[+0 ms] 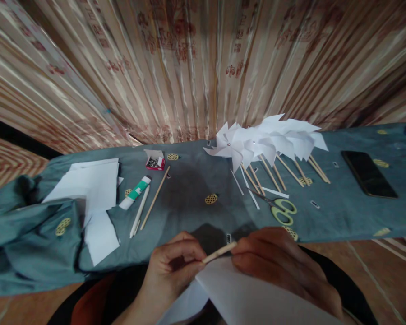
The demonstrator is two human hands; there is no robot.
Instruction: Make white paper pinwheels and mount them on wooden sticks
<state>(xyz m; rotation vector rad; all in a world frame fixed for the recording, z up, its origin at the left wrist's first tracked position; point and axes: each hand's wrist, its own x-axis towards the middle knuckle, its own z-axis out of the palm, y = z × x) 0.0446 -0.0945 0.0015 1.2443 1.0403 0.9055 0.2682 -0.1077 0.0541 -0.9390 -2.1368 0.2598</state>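
My left hand [172,267] is closed in a pinch on a wooden stick [219,252] and on the edge of a white paper piece [253,295] near the bottom of the view. My right hand [284,264] is closed on the other end of the same stick and rests on the paper. Both hands sit just in front of the near edge of a blue-grey cloth [189,198] covering the table.
Several finished white paper pinwheels [267,142] on sticks lie at the back right. Green-handled scissors [280,208], a black phone [368,174], a glue stick [135,192], a pen [139,211], a loose stick [154,197], a red pin box [154,160] and white paper sheets [94,189] lie around. A curtain hangs behind.
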